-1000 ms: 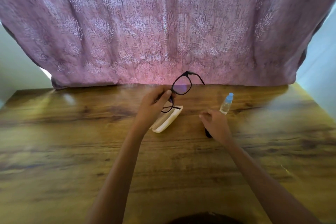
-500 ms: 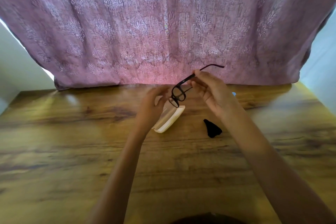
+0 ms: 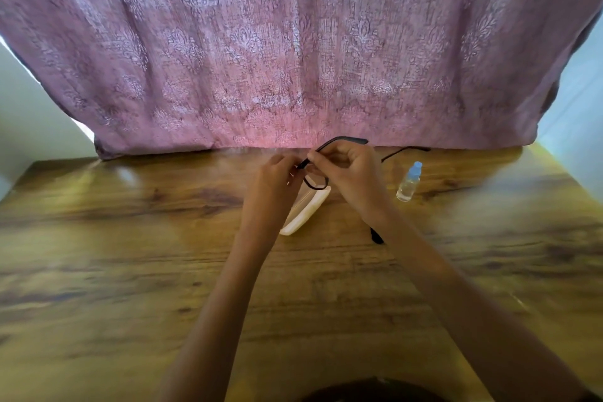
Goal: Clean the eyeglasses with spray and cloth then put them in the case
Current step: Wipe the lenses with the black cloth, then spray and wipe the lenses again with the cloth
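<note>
Both hands hold the black-framed eyeglasses (image 3: pixel 316 182) above the table's far middle. My left hand (image 3: pixel 275 179) pinches the frame at its left side, and my right hand (image 3: pixel 350 170) grips a temple arm; the other temple sticks out to the right. Directly beneath the glasses lies the cream-coloured case (image 3: pixel 305 210), partly hidden by my left wrist. A small clear spray bottle (image 3: pixel 409 182) with a blue cap stands to the right. The black cloth (image 3: pixel 376 236) lies on the wood, mostly covered by my right forearm.
The wooden table (image 3: pixel 130 254) stretches wide to left and right. A mauve patterned curtain (image 3: pixel 293 42) hangs along its far edge. Pale walls show at both sides.
My right hand left the cloth on the table and came up to grip the glasses. Both hands have since lowered the glasses nearer the case, uncovering the spray bottle.
</note>
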